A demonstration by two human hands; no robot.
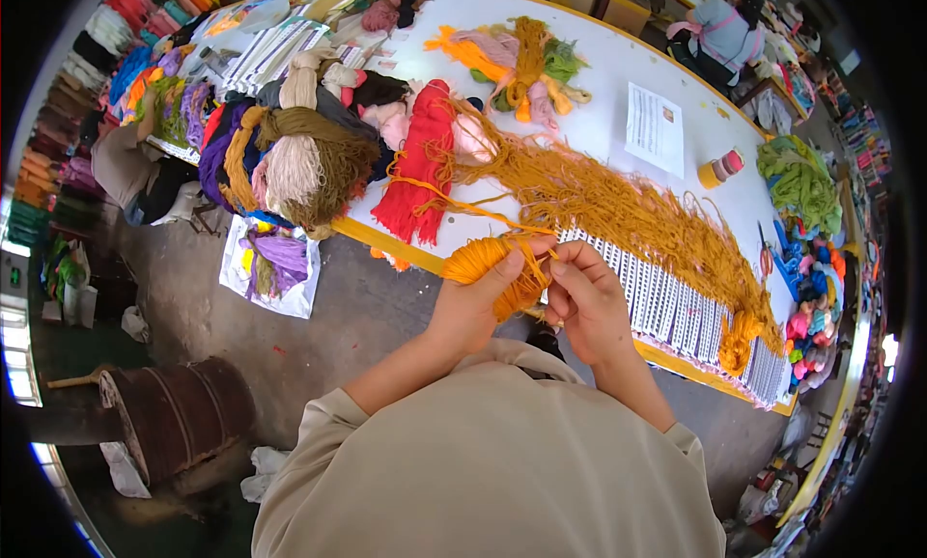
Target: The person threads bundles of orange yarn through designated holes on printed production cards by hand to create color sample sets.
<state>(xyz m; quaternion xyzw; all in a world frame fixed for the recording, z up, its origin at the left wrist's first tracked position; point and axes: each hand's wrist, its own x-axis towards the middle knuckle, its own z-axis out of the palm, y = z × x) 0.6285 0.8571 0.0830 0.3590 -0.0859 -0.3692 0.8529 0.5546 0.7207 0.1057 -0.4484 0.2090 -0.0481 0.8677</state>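
Note:
My left hand is wrapped round a ball of orange-yellow yarn just off the table's near edge. Close beside it, my right hand pinches a strand of the same yarn between thumb and fingers. An orange strand runs from the ball back over the table. Behind the hands, a long tangled mass of golden-brown yarn stretches across the table to the right, ending in a bunched clump. A red skein lies to the left of that mass.
The white table has a yellow edge. Punched white cards line its near side. A printed sheet, thread spools and scissors lie right. Mixed skeins pile left. A rusty drum stands on the floor. Other people sit nearby.

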